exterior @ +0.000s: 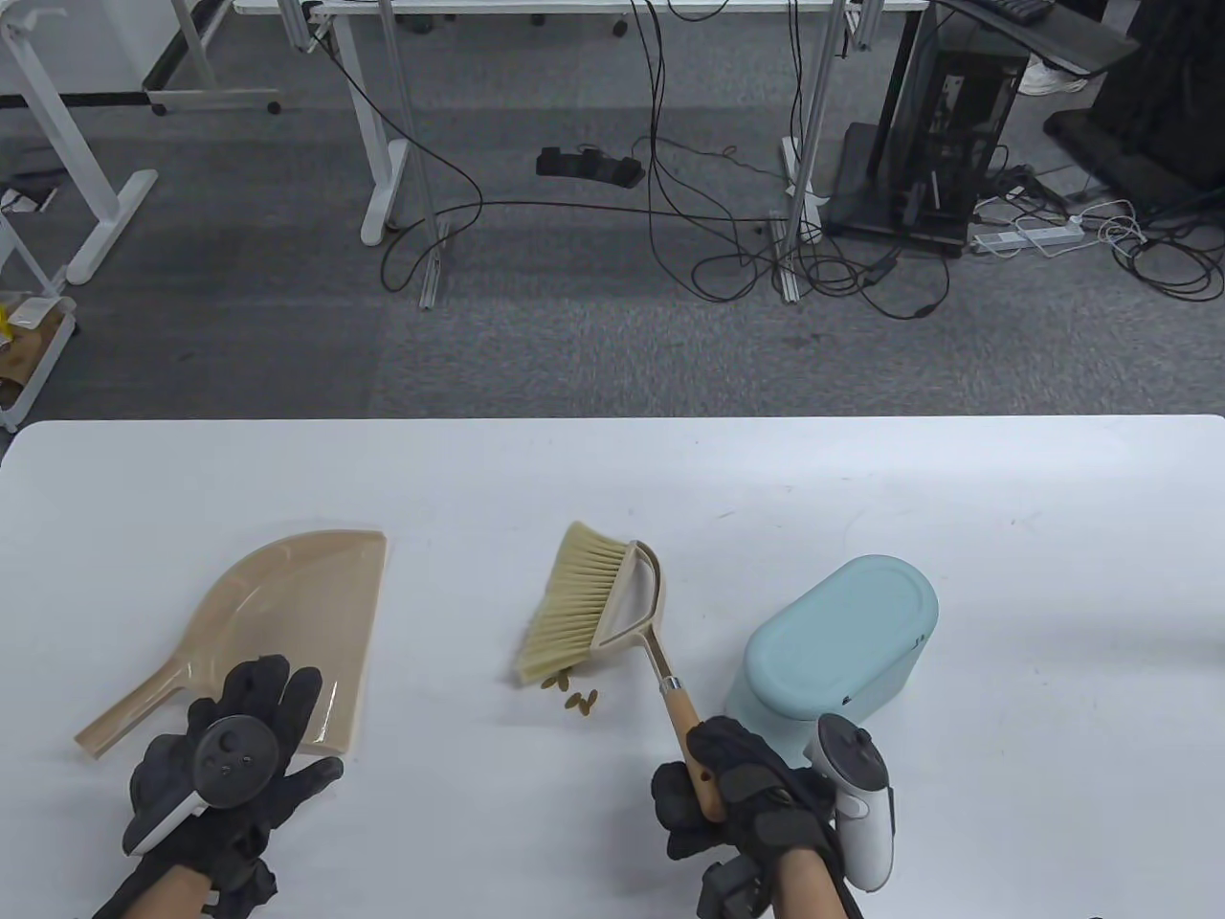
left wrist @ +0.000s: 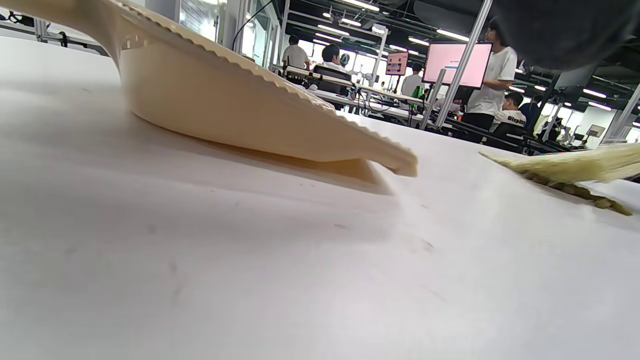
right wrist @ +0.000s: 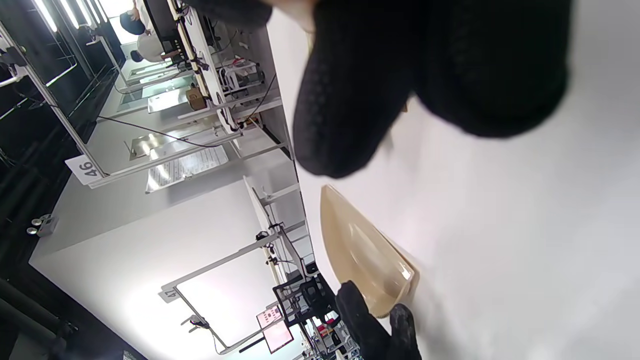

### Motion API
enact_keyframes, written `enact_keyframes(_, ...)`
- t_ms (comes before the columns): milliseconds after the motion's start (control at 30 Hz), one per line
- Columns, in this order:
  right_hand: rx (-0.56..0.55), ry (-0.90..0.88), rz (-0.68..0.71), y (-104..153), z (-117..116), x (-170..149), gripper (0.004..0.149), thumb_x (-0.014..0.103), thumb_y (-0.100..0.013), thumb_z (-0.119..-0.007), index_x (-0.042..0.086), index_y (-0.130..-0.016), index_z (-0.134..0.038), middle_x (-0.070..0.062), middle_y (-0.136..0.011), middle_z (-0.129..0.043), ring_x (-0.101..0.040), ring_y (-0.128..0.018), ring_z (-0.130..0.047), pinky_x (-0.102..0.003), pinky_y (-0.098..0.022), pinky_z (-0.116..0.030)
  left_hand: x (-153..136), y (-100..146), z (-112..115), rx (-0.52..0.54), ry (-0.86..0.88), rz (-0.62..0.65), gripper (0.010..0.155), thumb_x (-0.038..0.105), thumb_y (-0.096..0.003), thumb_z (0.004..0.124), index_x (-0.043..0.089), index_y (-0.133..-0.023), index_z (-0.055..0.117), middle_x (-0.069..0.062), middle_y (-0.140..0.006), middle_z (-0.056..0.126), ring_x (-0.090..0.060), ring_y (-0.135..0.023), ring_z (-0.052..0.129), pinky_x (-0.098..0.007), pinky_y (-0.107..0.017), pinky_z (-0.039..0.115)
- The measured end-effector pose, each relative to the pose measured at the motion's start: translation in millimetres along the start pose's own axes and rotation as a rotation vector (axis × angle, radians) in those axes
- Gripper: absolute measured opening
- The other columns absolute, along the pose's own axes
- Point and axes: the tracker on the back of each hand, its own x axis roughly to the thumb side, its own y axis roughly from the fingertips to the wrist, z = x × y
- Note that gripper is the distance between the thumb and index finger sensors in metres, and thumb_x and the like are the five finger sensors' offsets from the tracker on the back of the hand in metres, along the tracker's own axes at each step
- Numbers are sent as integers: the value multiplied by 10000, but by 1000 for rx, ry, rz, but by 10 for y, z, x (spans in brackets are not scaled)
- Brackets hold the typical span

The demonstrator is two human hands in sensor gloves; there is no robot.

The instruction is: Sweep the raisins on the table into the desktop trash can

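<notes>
On a white table [exterior: 957,498], a wooden-handled brush [exterior: 612,613] is gripped by the right hand [exterior: 742,799], its bristles touching a small cluster of raisins [exterior: 574,697]. A pale blue desktop trash can [exterior: 837,637] stands just beside that hand. The left hand [exterior: 234,756] is spread open, fingertips over the near edge of a beige dustpan [exterior: 278,622].

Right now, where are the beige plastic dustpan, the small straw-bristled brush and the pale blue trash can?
beige plastic dustpan [exterior: 287,613], table view, pan floor.
small straw-bristled brush [exterior: 574,603], table view, bristles.
pale blue trash can [exterior: 842,632], table view, lid.
</notes>
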Motion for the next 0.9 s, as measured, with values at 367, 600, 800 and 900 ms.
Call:
enact_keyframes(367, 164, 340, 180, 36, 371, 261, 691, 364, -604, -650, -73, -1085, -413, -183, -623, -905, -130, -173, -988, -348, -208, -867, -29, -7, 55, -23, -4, -18, 867, 631, -466, 676, 333, -1121, 192, -51, -1211, 40, -362, -1177, 78, -712, -785, 179)
enact_keyframes(600, -7, 601, 171, -33, 625, 313, 674, 349, -549, -757, -59, -1051, -566, -215, -589, -937, -184, -133, -980, -398, -206, -857, -83, -13, 56, -24, 16, -42, 869, 632, -461, 680, 333, -1119, 197, -49, -1208, 36, -359, -1184, 178, -672, -799, 303)
enact_keyframes(800, -92, 723, 229, 28, 632, 320, 631, 346, -548, -751, -22, -1045, -629, -216, -591, -935, -190, -133, -979, -405, -204, -855, -115, -6, -3, 30, 42, -48, 921, 636, -443, 728, 367, -1101, 142, -34, -1202, 10, -349, -1185, 164, -661, -805, 311)
enact_keyframes(900, -123, 764, 253, 41, 603, 298, 627, 349, -550, -742, -20, -1046, -633, -211, -591, -936, -186, -130, -980, -402, -198, -856, -121, 12, -67, 92, 37, -56, 955, 635, -434, 747, 387, -1083, 91, -21, -1192, -21, -338, -1184, 119, -659, -812, 278)
